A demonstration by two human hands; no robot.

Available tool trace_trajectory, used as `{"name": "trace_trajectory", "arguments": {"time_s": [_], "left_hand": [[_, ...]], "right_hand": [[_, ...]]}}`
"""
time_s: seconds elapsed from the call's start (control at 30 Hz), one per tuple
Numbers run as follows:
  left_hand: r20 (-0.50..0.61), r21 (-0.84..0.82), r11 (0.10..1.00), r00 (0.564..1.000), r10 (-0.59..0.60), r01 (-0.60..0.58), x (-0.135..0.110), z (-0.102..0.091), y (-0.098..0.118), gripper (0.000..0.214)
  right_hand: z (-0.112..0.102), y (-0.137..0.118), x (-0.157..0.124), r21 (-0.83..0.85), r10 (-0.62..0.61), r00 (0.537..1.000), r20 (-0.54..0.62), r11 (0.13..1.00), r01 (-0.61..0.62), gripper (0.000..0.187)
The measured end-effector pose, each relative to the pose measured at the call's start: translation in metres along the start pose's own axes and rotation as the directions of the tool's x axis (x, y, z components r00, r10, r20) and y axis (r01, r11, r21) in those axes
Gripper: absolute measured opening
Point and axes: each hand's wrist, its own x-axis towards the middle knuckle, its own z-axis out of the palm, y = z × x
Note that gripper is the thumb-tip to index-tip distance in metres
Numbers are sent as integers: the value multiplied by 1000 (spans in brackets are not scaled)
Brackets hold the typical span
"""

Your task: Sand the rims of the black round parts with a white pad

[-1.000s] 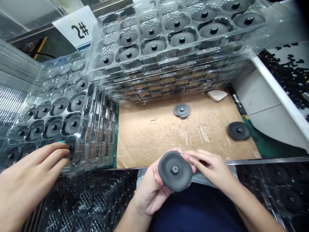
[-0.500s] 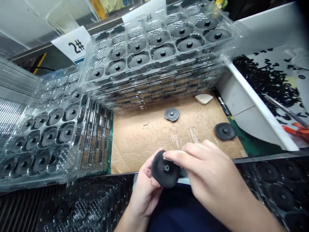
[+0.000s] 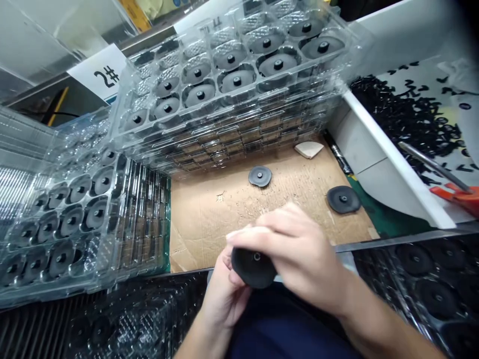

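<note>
Left side, stacked clear trays (image 3: 75,209) of dark discs. Near centre, the left hand (image 3: 224,294) cups a black rubber disc (image 3: 252,267) from beneath, the right hand (image 3: 299,259) pinching its top edge. Farther right, two loose discs (image 3: 343,199) on cardboard (image 3: 209,219).

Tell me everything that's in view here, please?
held disc: one, dark grey, between both hands
loose discs: two, dark grey, on the cardboard
cardboard: one, brown, bench middle
wedge: one, white, on the cardboard
clear trays: two stacks, see-through, back and left
black trays: several, black, near edge
sign: one, white, back left
small bits: many, black, right
tool: one, red-handled, far right
left hand: one, under held disc
right hand: one, over held disc
</note>
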Motion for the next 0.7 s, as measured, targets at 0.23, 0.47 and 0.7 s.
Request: {"name": "trace_trajectory", "arguments": {"time_s": [0.23, 0.47, 0.7], "left_hand": [[92, -169, 983, 994, -54, 69, -5, -10, 15, 61], [171, -189, 974, 981, -95, 128, -5, -12, 15, 58], [105, -62, 998, 994, -9, 16, -8, -11, 12, 63]], "right_hand": [[13, 67, -66, -19, 363, 928, 88, 932, -362, 24], [3, 40, -46, -91, 392, 919, 30, 917, -388, 23], [14, -26, 11, -156, 33, 998, 61, 988, -23, 28]]}}
